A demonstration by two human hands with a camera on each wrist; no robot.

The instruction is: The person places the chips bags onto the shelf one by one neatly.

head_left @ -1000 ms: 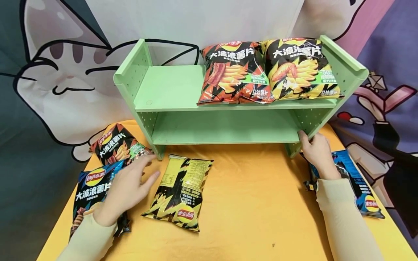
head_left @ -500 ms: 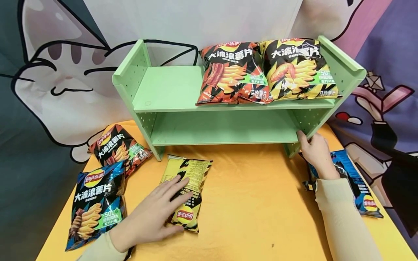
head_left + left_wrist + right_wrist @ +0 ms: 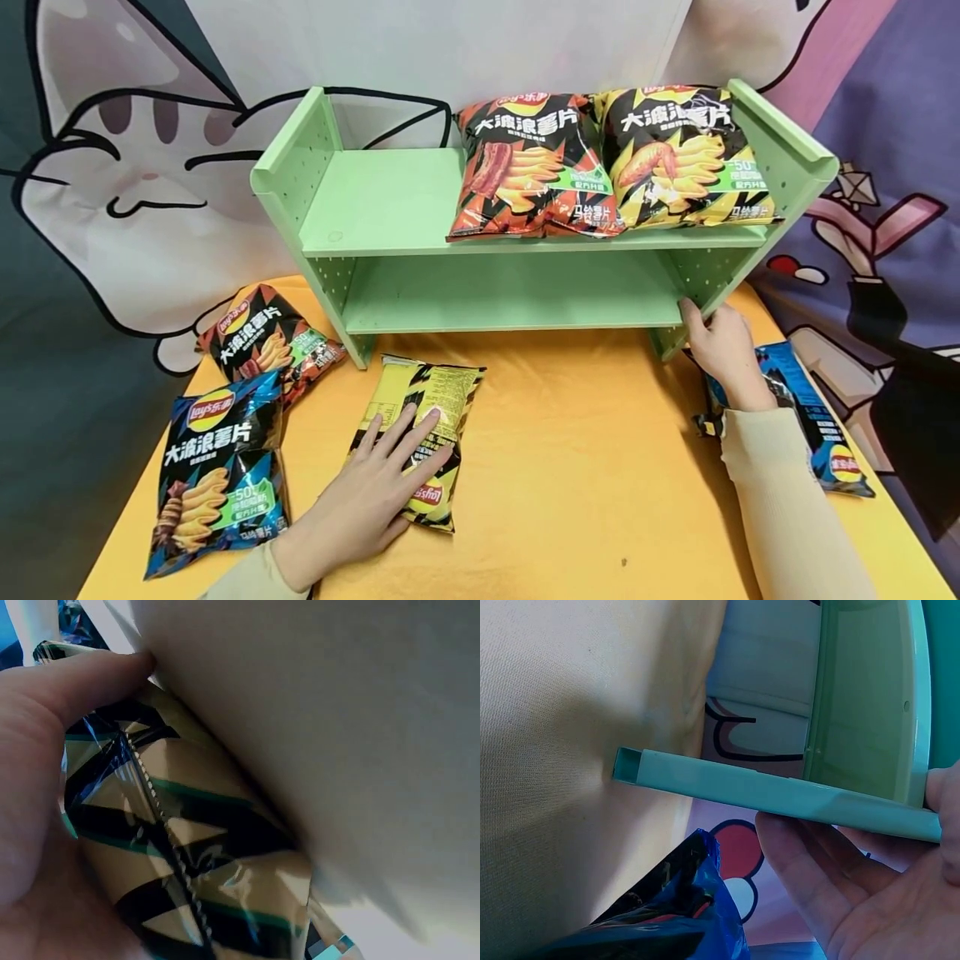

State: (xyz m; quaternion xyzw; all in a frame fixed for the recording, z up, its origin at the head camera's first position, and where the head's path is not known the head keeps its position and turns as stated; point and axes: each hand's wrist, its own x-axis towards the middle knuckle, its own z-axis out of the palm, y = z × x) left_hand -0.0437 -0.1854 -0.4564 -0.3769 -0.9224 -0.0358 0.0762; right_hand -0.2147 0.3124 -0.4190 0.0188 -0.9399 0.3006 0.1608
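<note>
My left hand [image 3: 360, 504] lies on a yellow-and-black chip bag [image 3: 393, 387] placed back side up on the orange cloth, its fingers straight and spread over the bag. In the left wrist view the thumb [image 3: 90, 686] rests along the bag's edge, by its striped side. With my right hand [image 3: 723, 358] I grip the lower right side panel of a green two-tier shelf [image 3: 517, 292]. The right wrist view shows that panel [image 3: 765, 787] between thumb and fingers. Just below this hand lies a blue chip bag [image 3: 810, 417], partly hidden by the hand and sleeve.
On the upper tier a red-and-black chip bag [image 3: 536, 171] and a yellow-and-black one [image 3: 686, 158] lean side by side toward the right. At the left of the table lie another red-and-black bag [image 3: 266, 342] and a blue-and-black bag [image 3: 213, 483]. A printed cloth backdrop [image 3: 487, 50] hangs behind.
My left hand has moved right from over the blue bag onto the yellow bag, fingers now spread on it. The right hand stays on the shelf panel.
</note>
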